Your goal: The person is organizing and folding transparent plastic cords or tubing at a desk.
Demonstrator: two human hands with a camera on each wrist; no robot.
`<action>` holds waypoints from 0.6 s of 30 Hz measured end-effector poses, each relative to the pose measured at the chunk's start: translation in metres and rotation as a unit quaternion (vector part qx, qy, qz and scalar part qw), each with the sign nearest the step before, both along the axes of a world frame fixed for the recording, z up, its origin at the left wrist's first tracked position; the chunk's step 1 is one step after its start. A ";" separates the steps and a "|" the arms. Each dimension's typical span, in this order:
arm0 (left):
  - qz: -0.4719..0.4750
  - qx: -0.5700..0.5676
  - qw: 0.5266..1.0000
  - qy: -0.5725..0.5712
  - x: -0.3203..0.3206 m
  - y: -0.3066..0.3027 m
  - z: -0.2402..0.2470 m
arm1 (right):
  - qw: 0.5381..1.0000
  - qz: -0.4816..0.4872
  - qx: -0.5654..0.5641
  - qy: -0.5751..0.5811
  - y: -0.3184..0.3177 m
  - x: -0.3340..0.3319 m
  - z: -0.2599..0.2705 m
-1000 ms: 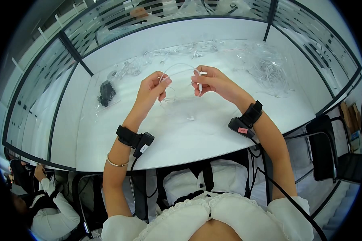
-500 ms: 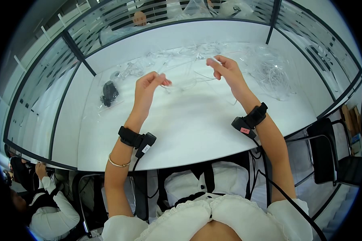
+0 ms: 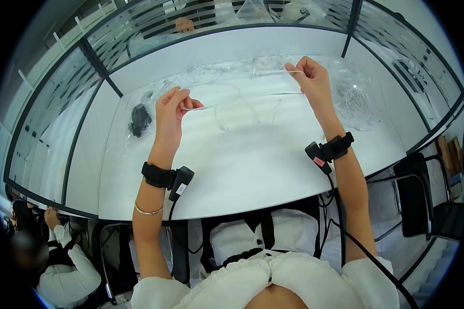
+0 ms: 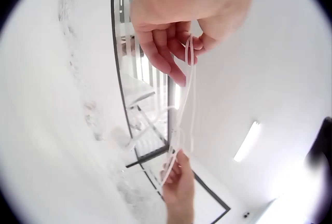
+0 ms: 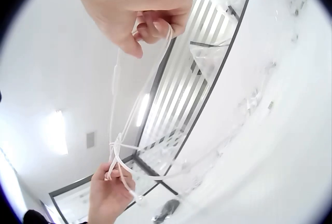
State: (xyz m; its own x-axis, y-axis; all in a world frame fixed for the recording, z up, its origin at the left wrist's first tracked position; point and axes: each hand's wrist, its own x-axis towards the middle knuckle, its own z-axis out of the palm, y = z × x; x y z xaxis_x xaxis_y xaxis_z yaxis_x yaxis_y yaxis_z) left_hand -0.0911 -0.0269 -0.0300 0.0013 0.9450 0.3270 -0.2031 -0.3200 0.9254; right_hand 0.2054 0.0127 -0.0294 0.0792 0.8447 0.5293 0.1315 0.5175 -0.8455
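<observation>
A thin white cable (image 5: 139,99) runs in loops between the two raised hands, stretched across the gap. My left hand (image 3: 171,113) pinches one part of it between thumb and fingers, and a short bit sticks out toward the right. Higher and farther right, my right hand (image 3: 315,85) has curled fingers with a loop of cable passing over them. Near the left hand, the strands cross in a tangle in the right wrist view, and a loose end hangs down there. In the left wrist view the doubled strand (image 4: 190,86) drops from the left fingertips toward the right hand.
On the white table (image 3: 232,170), a black item in clear plastic (image 3: 139,119) lies at the left. Coiled white cables (image 3: 351,100) in a clear bag lie at the right. More clear bags line the back, below a glass-topped partition (image 3: 221,41). A black chair (image 3: 415,198) stands at right.
The hands have moved apart, the left one leftward and the right one up and to the right. The cable between them has spread from a close loop into a long stretch.
</observation>
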 end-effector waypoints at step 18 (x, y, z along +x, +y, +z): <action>0.102 0.077 0.977 0.169 0.025 0.009 0.044 | 0.984 0.067 0.000 0.166 -0.004 0.019 0.017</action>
State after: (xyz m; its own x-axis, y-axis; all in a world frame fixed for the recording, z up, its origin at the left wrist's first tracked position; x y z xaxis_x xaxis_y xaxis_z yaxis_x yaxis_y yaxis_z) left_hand -0.0656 -0.0179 0.0141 -0.0495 0.8763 0.4792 0.1884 -0.4630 0.8661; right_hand 0.2240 0.0088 -0.0128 0.1357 0.8597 0.4924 -0.2203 0.5107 -0.8310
